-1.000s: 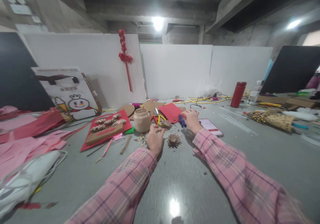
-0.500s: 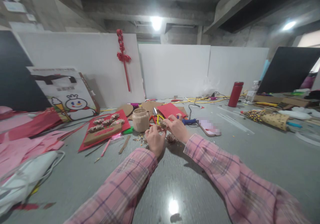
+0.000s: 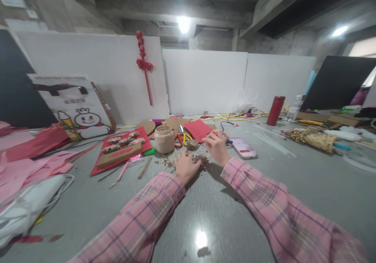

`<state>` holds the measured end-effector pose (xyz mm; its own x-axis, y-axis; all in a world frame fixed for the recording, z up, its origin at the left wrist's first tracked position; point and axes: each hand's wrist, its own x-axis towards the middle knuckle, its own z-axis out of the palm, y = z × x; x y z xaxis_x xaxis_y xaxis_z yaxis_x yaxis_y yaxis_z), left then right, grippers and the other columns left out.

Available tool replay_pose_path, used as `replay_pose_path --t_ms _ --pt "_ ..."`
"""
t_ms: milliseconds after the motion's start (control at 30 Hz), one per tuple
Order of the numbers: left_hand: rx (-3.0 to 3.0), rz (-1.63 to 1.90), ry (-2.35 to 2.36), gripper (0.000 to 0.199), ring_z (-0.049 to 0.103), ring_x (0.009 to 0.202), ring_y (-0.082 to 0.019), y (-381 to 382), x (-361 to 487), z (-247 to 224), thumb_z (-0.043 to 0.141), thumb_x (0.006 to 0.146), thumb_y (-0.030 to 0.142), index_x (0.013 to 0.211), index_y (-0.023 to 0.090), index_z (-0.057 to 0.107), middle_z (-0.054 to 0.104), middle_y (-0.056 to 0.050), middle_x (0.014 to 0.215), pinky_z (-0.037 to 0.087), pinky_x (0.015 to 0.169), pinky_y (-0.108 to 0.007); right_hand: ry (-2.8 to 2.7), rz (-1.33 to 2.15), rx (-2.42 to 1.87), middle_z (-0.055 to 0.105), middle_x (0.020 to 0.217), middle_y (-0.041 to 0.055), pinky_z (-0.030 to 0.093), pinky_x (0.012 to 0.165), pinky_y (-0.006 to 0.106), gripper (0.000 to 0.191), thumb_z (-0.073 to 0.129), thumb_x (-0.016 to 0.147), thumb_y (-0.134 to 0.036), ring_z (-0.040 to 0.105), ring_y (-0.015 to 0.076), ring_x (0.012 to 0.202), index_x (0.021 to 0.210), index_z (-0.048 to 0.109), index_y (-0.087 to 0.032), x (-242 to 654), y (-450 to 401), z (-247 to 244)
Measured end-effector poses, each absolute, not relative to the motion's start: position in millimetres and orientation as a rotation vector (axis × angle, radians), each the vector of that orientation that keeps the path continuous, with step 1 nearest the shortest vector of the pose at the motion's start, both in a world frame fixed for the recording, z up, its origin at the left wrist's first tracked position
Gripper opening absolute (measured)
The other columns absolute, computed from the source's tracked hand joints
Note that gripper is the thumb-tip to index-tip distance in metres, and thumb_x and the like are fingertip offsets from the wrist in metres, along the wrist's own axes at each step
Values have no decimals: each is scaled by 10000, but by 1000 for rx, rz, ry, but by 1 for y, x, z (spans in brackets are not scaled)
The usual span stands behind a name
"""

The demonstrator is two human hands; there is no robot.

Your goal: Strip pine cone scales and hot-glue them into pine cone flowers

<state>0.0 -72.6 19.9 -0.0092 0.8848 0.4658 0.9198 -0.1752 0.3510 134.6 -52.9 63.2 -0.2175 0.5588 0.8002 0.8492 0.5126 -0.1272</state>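
Observation:
My left hand [image 3: 187, 167] is low over the table, its fingers bent onto the left side of a brown pine cone [image 3: 203, 161]. My right hand [image 3: 217, 147] is raised beside it, thumb and fingertips pinched together; whatever is between them is too small to make out. Just beyond my left hand, a second pine cone [image 3: 193, 145] lies on the table, petals spread. Brown crumbs and scraps [image 3: 166, 161] are scattered to the left. Behind them stand a beige jar [image 3: 164, 139] and pliers with yellow and red handles [image 3: 185, 139].
Left of the jar, a red card [image 3: 96, 167] carries cone flowers and a cardboard strip. Another red sheet [image 3: 198, 129] lies behind my right hand. A phone [image 3: 242, 148], a red flask [image 3: 275, 110] and a wrapped bouquet [image 3: 319, 140] are to the right.
The pine cone formerly between both hands now lies by the pliers. My left hand has come down to the nearer cone; my right hand has moved away to the right.

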Motion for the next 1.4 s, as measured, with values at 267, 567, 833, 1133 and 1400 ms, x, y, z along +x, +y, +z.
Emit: replay_pose_path --t_ms 267,567,833,1133,1400 --pt "-2473 -1685 -1976 114 515 614 -146 -68 -8 18 559 567 258 644 176 578 576 -11 616 378 601 -258 -1539 -188 -1337 638 761 25 212 769 341 217 429 762 -233 444 186 855 717 641 -216 141 -64 36" --pt "-2589 -2377 -1812 164 552 615 -141 -49 -1 13 554 551 204 693 122 567 606 -43 651 436 578 -262 -1379 26 -1314 634 763 47 292 742 314 215 462 726 -313 502 186 792 709 642 -196 144 -70 23" --pt "-2655 -2457 -1793 185 559 617 -139 -48 0 11 562 519 158 700 118 566 603 -42 661 449 598 -277 -1449 27 -1290 613 771 45 269 779 319 189 484 724 -309 500 171 800 686 633 -198 138 -77 25" --pt "-2673 -2349 -1843 201 554 674 -142 -45 -2 7 532 518 148 718 132 544 595 -23 688 435 650 -276 -1516 37 -1289 583 770 22 212 817 339 119 538 687 -274 487 166 840 688 639 -211 135 -79 25" --pt "-2682 -2281 -1877 198 544 676 -137 -46 -2 7 517 533 151 730 136 530 582 -21 712 431 665 -283 -1528 14 -1304 587 761 14 202 820 341 95 553 673 -256 489 159 830 668 639 -216 135 -79 25"
